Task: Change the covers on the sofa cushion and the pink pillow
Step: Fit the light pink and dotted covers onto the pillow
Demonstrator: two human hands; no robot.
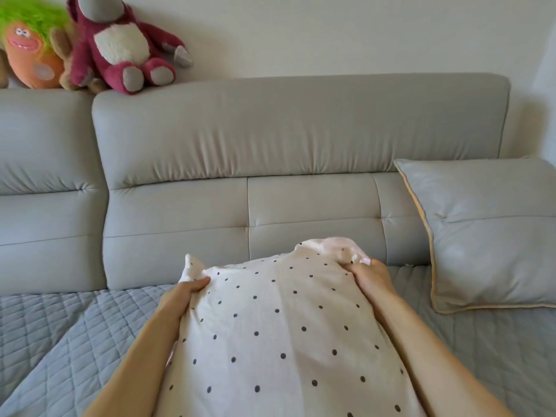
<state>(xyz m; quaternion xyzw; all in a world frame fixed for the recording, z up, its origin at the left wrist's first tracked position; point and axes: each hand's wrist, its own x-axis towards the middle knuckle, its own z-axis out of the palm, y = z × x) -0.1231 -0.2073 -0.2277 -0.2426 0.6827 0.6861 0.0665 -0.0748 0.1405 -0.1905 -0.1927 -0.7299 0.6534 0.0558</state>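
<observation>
Head view: cream pillow cover with dark polka dots (279, 335) is held up in front of the grey leather sofa backrest (301, 133), pink pillow (340, 246) peeking out at its top right corner. Left hand (183, 293) pinches the top left corner; right hand (371, 278) grips the top right. Seat each corner fully, then pull the cover taut. Both forearms reach forward, flanking the cover.

Pillow (279, 335) in front on the sofa (301, 139) seat, hands (180, 296) at its left and right far corners, cushion (487, 236) right against backrest, two plush toys (120, 46) atop backrest, far left.
</observation>
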